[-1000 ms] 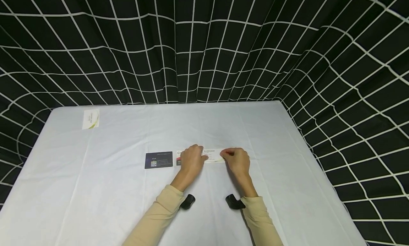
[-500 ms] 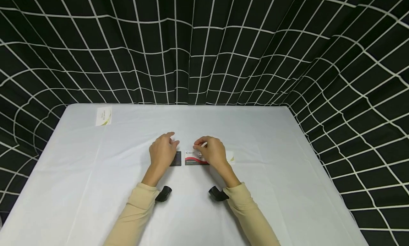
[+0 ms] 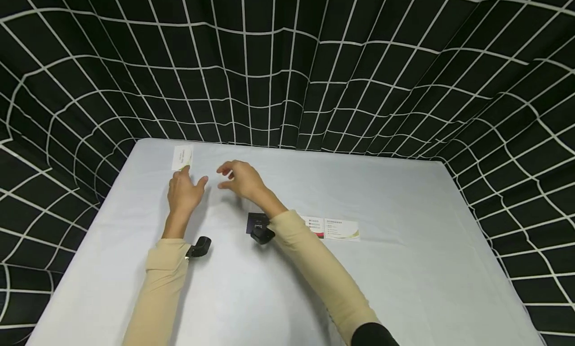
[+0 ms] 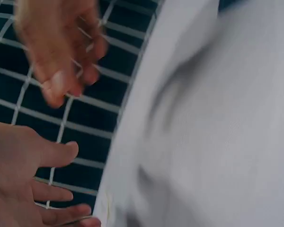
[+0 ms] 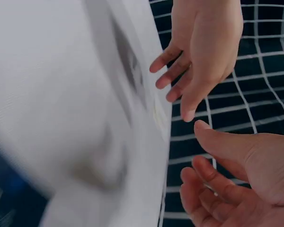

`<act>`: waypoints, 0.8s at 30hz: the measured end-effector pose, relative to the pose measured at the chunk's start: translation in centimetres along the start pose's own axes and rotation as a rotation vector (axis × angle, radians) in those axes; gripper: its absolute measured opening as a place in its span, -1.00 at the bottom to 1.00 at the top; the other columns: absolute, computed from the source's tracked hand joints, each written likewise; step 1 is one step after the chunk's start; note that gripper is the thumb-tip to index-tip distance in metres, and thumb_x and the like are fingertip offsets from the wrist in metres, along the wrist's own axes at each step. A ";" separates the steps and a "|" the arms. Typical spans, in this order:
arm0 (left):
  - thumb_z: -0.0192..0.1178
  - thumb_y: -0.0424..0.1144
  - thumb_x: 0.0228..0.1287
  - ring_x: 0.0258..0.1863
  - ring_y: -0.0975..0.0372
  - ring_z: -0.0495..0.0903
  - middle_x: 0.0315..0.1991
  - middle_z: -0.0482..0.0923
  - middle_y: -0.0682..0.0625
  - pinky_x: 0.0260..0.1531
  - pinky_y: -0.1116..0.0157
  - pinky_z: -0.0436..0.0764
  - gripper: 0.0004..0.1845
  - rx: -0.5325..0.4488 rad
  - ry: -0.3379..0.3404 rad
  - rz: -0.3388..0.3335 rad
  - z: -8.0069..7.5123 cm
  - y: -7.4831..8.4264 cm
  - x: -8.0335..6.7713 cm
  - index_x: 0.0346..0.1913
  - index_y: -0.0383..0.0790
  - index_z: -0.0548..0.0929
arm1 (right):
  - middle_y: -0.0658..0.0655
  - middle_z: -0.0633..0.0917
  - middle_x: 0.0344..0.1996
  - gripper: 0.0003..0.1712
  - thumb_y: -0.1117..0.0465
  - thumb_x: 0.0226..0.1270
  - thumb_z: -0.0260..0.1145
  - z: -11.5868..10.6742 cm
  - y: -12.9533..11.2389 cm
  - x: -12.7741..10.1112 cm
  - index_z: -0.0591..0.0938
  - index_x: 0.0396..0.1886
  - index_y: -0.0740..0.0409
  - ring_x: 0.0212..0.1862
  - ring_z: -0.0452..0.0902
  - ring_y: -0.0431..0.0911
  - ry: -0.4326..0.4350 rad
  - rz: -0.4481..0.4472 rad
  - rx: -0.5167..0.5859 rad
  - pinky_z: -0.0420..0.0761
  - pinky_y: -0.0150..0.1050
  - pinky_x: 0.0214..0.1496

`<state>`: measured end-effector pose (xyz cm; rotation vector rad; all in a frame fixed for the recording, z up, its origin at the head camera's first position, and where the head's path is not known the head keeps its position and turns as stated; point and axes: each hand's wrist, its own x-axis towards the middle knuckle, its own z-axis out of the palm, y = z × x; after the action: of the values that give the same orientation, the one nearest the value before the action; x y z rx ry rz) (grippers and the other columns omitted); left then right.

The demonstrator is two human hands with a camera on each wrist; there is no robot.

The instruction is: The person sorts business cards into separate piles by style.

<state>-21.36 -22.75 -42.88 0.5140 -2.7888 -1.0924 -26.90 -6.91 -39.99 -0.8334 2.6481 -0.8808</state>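
Observation:
A white business card point(image 3: 182, 157) with a yellow-green curve lies near the table's far left corner in the head view. My left hand point(image 3: 183, 193) reaches to its near edge with fingers spread; whether it touches the card, I cannot tell. To the right, above the cloth, my right hand point(image 3: 244, 180) has loosely bent fingers and nothing between them. In the right wrist view, my left hand point(image 5: 203, 52) hangs above my right hand point(image 5: 241, 175). Behind the right forearm, a row holds a dark card point(image 3: 256, 220), a red-and-white card point(image 3: 317, 227) and another white card point(image 3: 343, 229).
A white cloth point(image 3: 404, 271) covers the table. Black curtains with a white grid point(image 3: 278, 76) stand along its back and sides. Dark wrist cameras point(image 3: 199, 246) stick out from both sleeves, and the right one partly covers the dark card.
Both hands have left the row of cards and swung left and away from me, the left one reaching the lone white card. The head view has turned left.

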 end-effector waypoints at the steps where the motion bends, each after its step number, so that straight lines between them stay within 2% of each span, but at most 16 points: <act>1: 0.15 -0.15 0.39 0.19 -0.37 0.31 0.19 0.30 -0.58 0.12 -0.22 0.35 -0.29 0.024 0.014 -0.020 -0.1 -0.4 0.4 0.37 -0.63 0.20 | 0.07 0.69 -0.04 -0.55 0.13 0.22 0.46 0.3 -0.5 1.1 0.65 0.11 0.09 -0.01 0.62 -0.10 -0.012 -0.009 -0.021 0.52 -0.34 -0.02; 7: 0.11 -0.15 0.40 0.15 -0.39 0.33 0.13 0.31 -0.60 0.04 -0.24 0.40 -0.34 0.114 0.037 -0.096 -0.1 -1.8 2.9 0.30 -0.68 0.26 | 0.02 0.66 0.08 -0.47 0.08 0.26 0.43 2.1 -2.0 7.4 0.59 0.22 0.04 0.11 0.55 -0.16 -0.053 -0.031 -0.172 0.47 -0.35 0.10; 12: 0.10 -0.10 0.37 0.14 -0.36 0.36 0.10 0.33 -0.55 0.03 -0.22 0.42 -0.36 0.148 0.069 -0.121 0.7 -2.3 5.2 0.22 -0.66 0.35 | -0.04 0.57 0.20 -0.40 0.00 0.31 0.37 4.0 -1.8 12.0 0.50 0.32 -0.02 0.23 0.46 -0.17 -0.050 0.021 -0.273 0.43 -0.36 0.20; 17: 0.11 -0.08 0.36 0.07 -0.31 0.45 0.08 0.33 -0.47 -0.04 -0.18 0.48 -0.38 0.225 0.096 -0.206 1.5 -3.1 6.5 0.18 -0.63 0.40 | -0.06 0.30 0.45 -0.26 -0.14 0.36 0.27 6.7 -1.1 14.7 0.32 0.46 -0.06 0.46 0.15 -0.12 -0.112 0.046 -0.353 0.23 -0.28 0.40; 20: 0.18 -0.08 0.35 0.02 -0.30 0.50 0.06 0.36 -0.45 -0.06 -0.16 0.50 -0.38 0.248 0.137 -0.234 1.5 -3.5 6.8 0.18 -0.61 0.42 | -0.04 0.16 0.52 -0.14 -0.20 0.32 0.27 7.5 -1.1 15.8 0.21 0.51 -0.04 0.51 0.00 -0.11 -0.135 0.030 -0.415 0.12 -0.27 0.46; 24: 0.26 -0.09 0.30 -0.02 -0.30 0.52 0.07 0.36 -0.44 -0.08 -0.16 0.50 -0.40 0.188 0.185 -0.251 0.9 -3.8 7.2 0.15 -0.57 0.46 | -0.05 0.20 0.50 0.00 -0.19 0.22 0.38 7.3 -1.6 17.0 0.15 0.54 0.00 0.50 0.04 -0.14 -0.157 0.041 -0.441 0.06 -0.32 0.46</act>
<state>-27.25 -27.27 -46.35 0.9549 -2.7288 -0.7743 -37.26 -21.35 -45.38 -0.8933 2.7411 -0.2057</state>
